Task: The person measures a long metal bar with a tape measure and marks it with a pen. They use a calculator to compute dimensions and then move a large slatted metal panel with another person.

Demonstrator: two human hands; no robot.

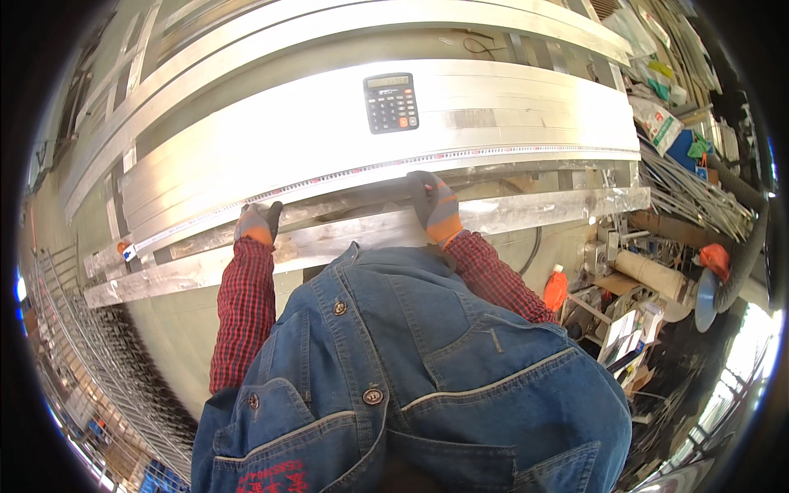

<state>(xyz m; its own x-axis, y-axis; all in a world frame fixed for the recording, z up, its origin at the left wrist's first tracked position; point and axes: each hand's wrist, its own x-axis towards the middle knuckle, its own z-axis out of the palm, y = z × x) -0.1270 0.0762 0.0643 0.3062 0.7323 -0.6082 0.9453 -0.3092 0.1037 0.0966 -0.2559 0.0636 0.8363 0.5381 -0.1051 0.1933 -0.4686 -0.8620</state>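
A long white tape measure (357, 170) is stretched along the near edge of a row of flat silver metal profiles (271, 131). Its end with an orange and white part (126, 250) sits at the far left. My left hand (258, 223), in an orange and dark grey glove, is at that edge, fingertips by the tape and thumb held apart. My right hand (436, 205), gloved alike, is just below the tape farther right. Its fingers are curled together and slightly blurred, so whatever they hold is hidden. A black calculator (391, 103) lies on the profiles beyond my hands.
A metal beam (509, 209) runs across just before my body, and another long beam (378, 13) lies farther back. On the right are an orange bottle (555, 288), a cardboard tube (652, 274), thin metal rods (699, 185) and bags. Wire racks (90, 329) stand at left.
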